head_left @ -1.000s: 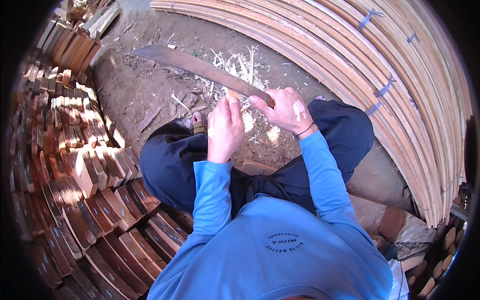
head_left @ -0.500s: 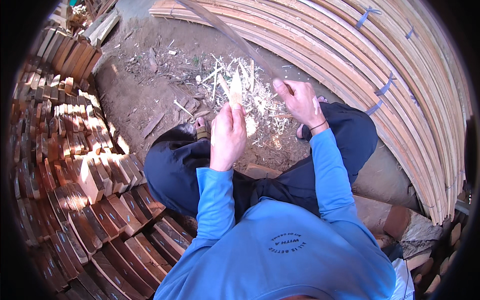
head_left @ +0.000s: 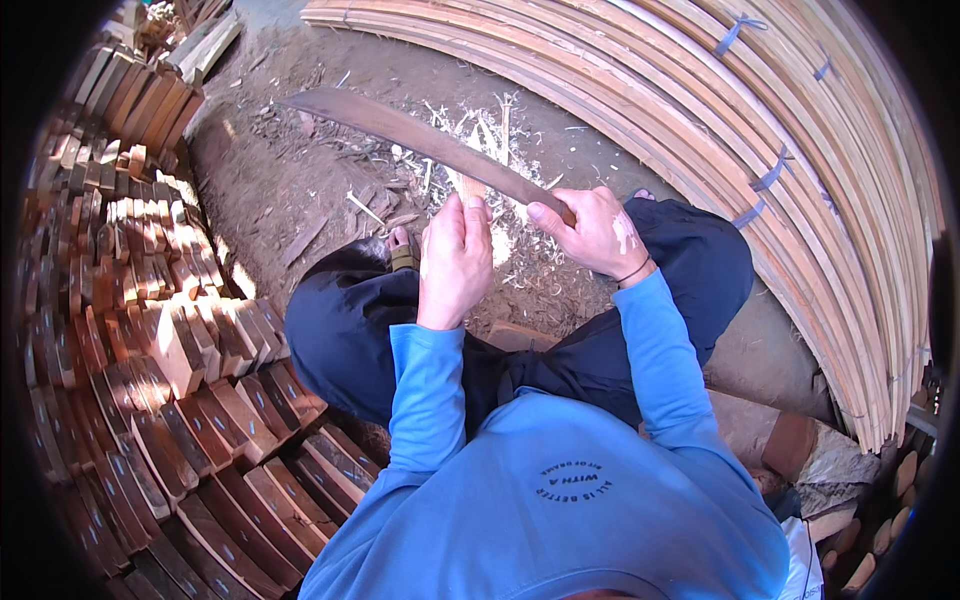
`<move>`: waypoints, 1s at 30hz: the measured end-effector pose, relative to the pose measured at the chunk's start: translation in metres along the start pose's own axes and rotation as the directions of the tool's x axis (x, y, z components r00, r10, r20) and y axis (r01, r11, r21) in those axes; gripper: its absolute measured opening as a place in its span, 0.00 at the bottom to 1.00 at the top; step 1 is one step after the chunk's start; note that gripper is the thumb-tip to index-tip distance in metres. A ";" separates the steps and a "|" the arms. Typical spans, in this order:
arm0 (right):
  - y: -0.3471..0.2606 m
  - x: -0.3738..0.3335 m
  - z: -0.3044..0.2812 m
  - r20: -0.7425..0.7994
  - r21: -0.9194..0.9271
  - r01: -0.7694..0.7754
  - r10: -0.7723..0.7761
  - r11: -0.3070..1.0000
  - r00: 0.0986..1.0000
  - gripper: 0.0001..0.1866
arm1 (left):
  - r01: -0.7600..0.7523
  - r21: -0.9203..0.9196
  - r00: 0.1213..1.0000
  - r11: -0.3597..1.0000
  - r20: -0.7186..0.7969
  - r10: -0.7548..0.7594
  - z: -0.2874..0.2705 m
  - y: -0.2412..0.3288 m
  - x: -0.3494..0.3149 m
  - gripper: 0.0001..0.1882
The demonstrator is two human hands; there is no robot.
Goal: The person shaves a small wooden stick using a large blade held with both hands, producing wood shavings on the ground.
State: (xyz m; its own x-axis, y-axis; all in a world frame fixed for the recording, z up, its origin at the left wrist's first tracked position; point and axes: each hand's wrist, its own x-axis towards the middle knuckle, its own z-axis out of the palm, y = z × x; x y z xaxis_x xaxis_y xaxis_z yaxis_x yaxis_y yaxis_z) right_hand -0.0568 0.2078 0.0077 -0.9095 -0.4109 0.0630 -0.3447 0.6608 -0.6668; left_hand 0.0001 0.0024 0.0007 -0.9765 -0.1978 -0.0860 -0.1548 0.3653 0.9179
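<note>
Wooden stick (head_left: 470,186) crossed by a long curved blade (head_left: 420,139)

The stick is above the ground between the knees, its lower end gripped by the left hand (head_left: 455,255), fingers curled and thumb along it. The right hand (head_left: 600,232) is wrapped around the near end of the blade, which slants away to the upper left. The blade hides the stick's far end; whether its edge touches the wood, I cannot tell.

Pale shavings (head_left: 522,240) litter the dirt ground (head_left: 270,180) beyond and beneath the hands. Dark trousers (head_left: 345,325) flank the workspace on both sides. Stacked wood pieces (head_left: 205,340) crowd the left, and long bent boards (head_left: 700,100), bound with blue ties (head_left: 770,172), curve around the far side and the right.

Half a second ago the blade was swung away, its tip over the boards and the stick's pale point exposed. Now the right hand sits nearer the body, while the left has barely moved.
</note>
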 end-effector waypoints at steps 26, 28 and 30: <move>-0.009 0.013 -0.017 0.001 0.112 -0.078 0.079 0.991 0.997 0.33 | 0.077 -0.276 0.996 0.958 0.053 -0.065 0.000 0.003 -0.002 0.15; -0.009 0.001 -0.013 0.018 0.120 -0.039 0.037 0.992 0.999 0.32 | 0.050 -0.200 0.999 0.978 0.019 -0.047 0.001 0.000 -0.003 0.16; -0.009 -0.006 -0.012 0.037 0.111 -0.011 0.007 0.994 0.999 0.32 | 0.071 -0.154 0.997 0.985 0.024 -0.068 -0.003 0.006 -0.003 0.16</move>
State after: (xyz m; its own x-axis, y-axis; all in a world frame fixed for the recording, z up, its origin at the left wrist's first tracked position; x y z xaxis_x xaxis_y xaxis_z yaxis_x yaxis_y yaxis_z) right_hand -0.0510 0.2122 0.0226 -0.9027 -0.4293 0.0304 -0.3065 0.5916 -0.7457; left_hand 0.0025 0.0025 0.0074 -0.9670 -0.2006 -0.1574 -0.1986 0.2057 0.9583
